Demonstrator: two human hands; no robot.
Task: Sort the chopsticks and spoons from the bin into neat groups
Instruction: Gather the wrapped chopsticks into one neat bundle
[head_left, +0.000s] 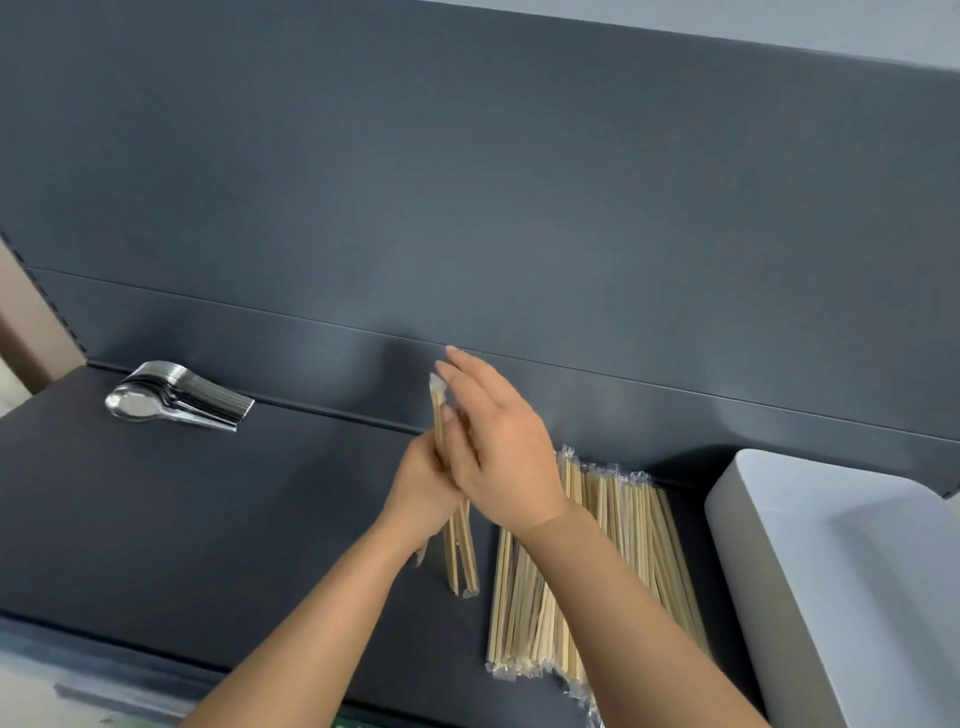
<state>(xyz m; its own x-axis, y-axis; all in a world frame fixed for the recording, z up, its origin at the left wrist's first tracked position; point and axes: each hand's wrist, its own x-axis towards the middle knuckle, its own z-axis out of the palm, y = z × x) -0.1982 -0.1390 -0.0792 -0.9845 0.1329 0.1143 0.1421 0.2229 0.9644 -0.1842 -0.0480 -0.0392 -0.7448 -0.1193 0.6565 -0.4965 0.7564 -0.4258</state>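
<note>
My left hand (423, 491) grips a small bundle of wrapped wooden chopsticks (460, 551), held upright with its lower ends resting on the dark shelf (208, 519). My right hand (498, 441) lies flat against the bundle's upper part, fingers stretched out. A larger pile of wrapped chopsticks (597, 571) lies on the shelf just right of the hands. A nested stack of shiny spoons (176, 400) lies at the far left near the back panel.
A white bin (841, 582) stands at the right end of the shelf; its inside is hidden. A dark back panel (467, 208) rises behind the shelf. The shelf's front edge runs along the lower left.
</note>
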